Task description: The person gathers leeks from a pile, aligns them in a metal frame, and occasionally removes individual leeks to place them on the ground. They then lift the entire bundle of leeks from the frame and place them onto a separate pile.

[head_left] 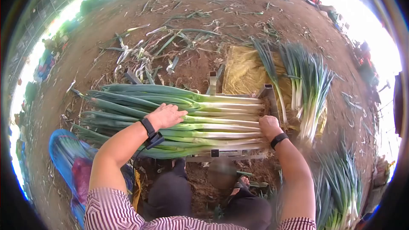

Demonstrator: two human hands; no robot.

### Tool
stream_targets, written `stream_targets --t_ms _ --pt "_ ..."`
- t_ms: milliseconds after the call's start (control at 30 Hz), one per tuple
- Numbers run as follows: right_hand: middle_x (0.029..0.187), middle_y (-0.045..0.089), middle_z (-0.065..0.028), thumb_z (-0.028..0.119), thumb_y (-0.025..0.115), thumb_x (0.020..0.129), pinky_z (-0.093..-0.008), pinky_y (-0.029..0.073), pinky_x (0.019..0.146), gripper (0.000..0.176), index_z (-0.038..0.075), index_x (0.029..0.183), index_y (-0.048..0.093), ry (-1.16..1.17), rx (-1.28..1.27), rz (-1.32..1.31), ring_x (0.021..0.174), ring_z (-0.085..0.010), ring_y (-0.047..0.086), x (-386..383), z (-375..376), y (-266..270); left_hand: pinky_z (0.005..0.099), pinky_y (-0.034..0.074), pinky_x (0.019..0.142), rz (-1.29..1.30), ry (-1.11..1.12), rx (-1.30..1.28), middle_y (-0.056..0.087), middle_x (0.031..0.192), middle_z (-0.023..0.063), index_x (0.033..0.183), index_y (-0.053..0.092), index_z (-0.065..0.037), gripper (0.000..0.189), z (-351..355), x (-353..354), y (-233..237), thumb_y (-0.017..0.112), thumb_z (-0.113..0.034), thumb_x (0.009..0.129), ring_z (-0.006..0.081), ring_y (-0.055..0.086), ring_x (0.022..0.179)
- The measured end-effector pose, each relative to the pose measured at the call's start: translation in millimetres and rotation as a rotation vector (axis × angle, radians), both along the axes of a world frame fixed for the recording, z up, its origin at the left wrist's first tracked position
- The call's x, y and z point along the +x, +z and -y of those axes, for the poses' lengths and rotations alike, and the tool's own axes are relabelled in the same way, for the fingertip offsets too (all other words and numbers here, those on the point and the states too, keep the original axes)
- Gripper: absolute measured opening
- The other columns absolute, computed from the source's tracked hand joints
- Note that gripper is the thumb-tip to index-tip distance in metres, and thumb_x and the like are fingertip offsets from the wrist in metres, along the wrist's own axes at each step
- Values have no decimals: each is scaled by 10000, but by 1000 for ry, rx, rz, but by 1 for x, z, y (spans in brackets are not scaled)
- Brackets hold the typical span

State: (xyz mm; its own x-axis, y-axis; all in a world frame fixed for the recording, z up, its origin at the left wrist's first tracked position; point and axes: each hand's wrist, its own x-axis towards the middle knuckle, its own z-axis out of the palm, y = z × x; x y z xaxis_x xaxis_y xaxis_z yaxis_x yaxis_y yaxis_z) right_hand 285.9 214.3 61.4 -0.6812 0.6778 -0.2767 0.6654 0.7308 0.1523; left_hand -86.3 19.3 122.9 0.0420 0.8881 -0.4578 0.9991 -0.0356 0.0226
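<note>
Long green onions lie side by side in a row across a low metal frame, leaves to the left and white root ends to the right. My left hand rests palm down on the stalks where green turns pale, its fingers stretched out. At the root ends, my right hand is curled in and closed on the green onions; its fingertips are partly hidden. A dark band with a small device is on my left wrist, and a dark band is on my right.
More green onions lie at the right on a yellow sheet, with another bunch at lower right. A blue bag lies at left. Leaf scraps litter the soil. Metal posts rise from the frame.
</note>
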Motion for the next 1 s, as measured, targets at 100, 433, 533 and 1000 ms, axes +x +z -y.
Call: stream_targets --t_ms 100,433,533,1000 --pt "862 698 -146 118 540 825 -379 552 726 189 73 815 723 -43 1 -26 834 -286 687 -1 3 -1 530 321 984 2 85 45 559 1113 164 1335 479 -217 432 6 3 -10 423 -402 948 326 511 1108" --pt "881 700 -133 124 581 819 -362 549 718 149 84 792 721 -30 -55 65 854 -270 684 -5 11 3 568 218 1058 -98 212 481 514 1084 159 1168 544 -106 366 20 43 -33 496 -359 907 321 457 1091" --pt "872 696 -114 169 589 831 -373 549 705 161 70 890 703 -24 -46 69 846 -262 686 0 17 7 541 251 1041 -102 195 516 511 1071 134 1188 543 -153 338 19 39 -40 494 -335 908 301 462 1080" --pt "1032 679 -126 604 652 744 -384 509 815 725 11 1150 558 -246 -262 59 1006 -265 647 -19 35 19 569 265 1019 -110 193 563 494 1062 129 1065 544 -155 225 20 39 -47 515 -305 899 324 455 1058"
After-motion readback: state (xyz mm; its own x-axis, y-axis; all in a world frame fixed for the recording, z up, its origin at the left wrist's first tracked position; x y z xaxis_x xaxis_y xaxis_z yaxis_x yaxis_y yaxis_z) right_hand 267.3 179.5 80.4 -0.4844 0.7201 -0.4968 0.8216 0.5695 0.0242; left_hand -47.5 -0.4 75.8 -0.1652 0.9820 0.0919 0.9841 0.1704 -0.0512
